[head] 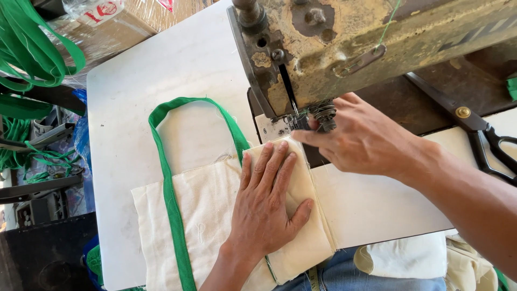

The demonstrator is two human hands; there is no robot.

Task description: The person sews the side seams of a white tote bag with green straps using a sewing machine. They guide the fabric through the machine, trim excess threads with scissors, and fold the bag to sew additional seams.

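A cream cloth bag [207, 215] with a green strap handle [167, 178] lies on the white table [140, 81] under an old tan sewing machine [366, 37]. My left hand [266, 202] presses flat, fingers spread, on the folded edge of the bag. My right hand [361, 137] is at the needle area, its fingertips on the cloth's far corner beside the presser foot [323, 116]. A green thread runs down the machine's face.
Black scissors [476, 129] lie on the right of the machine bed. Loose green straps [29, 48] hang at the far left over dark metal parts. A plastic-wrapped cardboard box [113, 27] sits at the table's far edge. More cream cloth [414, 258] rests on my lap.
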